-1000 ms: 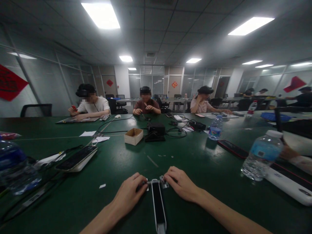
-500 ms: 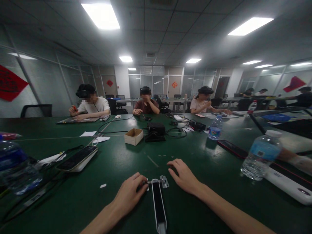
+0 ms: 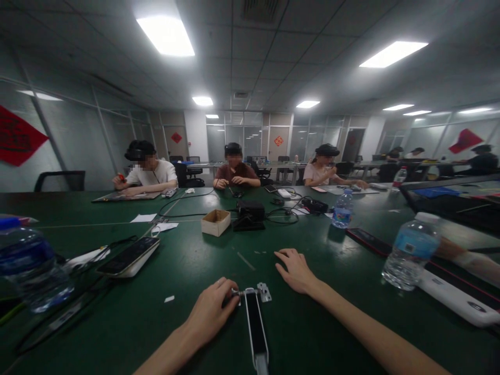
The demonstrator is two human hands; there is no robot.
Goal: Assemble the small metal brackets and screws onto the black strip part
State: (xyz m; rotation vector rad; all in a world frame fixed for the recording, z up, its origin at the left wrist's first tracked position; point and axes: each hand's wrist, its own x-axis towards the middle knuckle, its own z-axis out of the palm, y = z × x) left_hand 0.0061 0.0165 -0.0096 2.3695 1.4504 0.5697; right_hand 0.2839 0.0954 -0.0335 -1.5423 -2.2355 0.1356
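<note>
A long narrow black piece with a silver frame (image 3: 255, 323) lies on the green table, its near end cut off by the bottom of the view. Across its far end runs a small metal fitting with a holed plate (image 3: 264, 292) on its right side. My left hand (image 3: 213, 307) pinches the left end of this metal fitting, and its fingers hide that part. To the right of the plate, apart from it, my right hand (image 3: 297, 272) rests low over the table with fingers slightly spread and nothing in them.
Ahead are an open cardboard box (image 3: 215, 223) and a black device (image 3: 250, 213) with cables. A phone (image 3: 130, 255) and a bottle (image 3: 29, 265) stand left; bottles (image 3: 412, 252) and a white device (image 3: 455, 297) right. Several people sit across the table.
My right hand has shifted slightly right and forward, away from the holed plate. My left hand keeps its pinch. The camera view has tilted up a little.
</note>
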